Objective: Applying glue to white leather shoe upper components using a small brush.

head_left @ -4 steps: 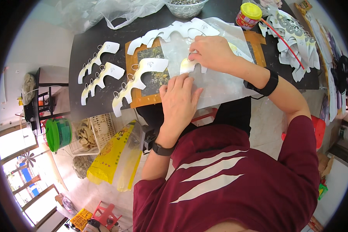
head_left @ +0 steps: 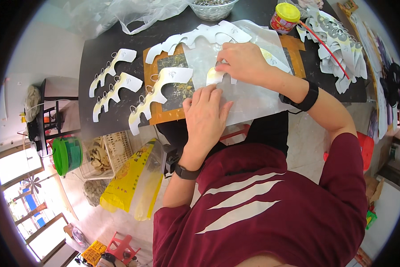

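A white scalloped strip (head_left: pixel 212 77) with a yellowish band lies on a translucent plastic sheet (head_left: pixel 249 101). My right hand (head_left: pixel 241 61) bends over it, thumb and finger pinching a small metal ring (head_left: pixel 216 66) at the strip's upper edge. Below, my left hand (head_left: pixel 204 113) lies palm down with its fingers stretched out, fingertips touching the strip's lower edge. The strip's right part is partly hidden by my right hand and forearm. Left of it, a similar strip (head_left: pixel 169 76) bears several upright rings. Plain white strips (head_left: pixel 197 35) overlap along the sheet's far side.
More ringed strips (head_left: pixel 128 80) lie at the table's left. A clear bowl of rings (head_left: pixel 212 11) stands at the back, beside plastic bags (head_left: pixel 157 11). To the right are a yellow-lidded tub (head_left: pixel 285 18), a red stick (head_left: pixel 327 50) and a heap of ringed strips (head_left: pixel 342 58).
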{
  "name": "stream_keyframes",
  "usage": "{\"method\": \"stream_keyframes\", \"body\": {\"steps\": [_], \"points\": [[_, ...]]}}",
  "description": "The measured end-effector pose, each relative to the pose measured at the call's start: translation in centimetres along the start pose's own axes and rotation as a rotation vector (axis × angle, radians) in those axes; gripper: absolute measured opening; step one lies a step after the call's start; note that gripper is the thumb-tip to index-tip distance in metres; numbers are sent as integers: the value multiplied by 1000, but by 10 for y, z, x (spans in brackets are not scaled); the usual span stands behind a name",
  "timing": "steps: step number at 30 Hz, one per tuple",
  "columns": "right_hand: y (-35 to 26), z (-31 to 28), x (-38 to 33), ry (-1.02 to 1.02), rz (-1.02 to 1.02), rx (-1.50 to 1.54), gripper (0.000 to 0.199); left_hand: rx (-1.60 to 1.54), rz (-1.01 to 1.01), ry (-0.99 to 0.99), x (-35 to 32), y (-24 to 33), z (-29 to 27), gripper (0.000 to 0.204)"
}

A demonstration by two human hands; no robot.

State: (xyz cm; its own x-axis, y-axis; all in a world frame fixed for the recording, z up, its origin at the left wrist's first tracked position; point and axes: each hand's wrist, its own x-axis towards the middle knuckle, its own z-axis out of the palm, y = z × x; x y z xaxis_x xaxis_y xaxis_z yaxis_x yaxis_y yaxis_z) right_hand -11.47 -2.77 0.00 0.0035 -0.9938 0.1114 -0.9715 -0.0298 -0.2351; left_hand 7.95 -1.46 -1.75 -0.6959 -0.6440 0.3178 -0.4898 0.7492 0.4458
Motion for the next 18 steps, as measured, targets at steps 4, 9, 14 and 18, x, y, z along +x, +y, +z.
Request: {"method": "stream_keyframes", "body": {"steps": [4, 9, 14, 18], "points": [[0, 0, 0, -6, 0, -13, 19, 2, 4, 8, 0, 1, -1, 31], [1, 3, 1, -5, -18, -39, 17, 5, 0, 8, 0, 1, 0, 31], [2, 0, 1, -16, -36, -15, 15, 7, 3, 12, 0, 0, 0, 32], [9, 3, 1, 1, -40, 29, 15, 4, 2, 15, 0, 0, 0, 32]]}}
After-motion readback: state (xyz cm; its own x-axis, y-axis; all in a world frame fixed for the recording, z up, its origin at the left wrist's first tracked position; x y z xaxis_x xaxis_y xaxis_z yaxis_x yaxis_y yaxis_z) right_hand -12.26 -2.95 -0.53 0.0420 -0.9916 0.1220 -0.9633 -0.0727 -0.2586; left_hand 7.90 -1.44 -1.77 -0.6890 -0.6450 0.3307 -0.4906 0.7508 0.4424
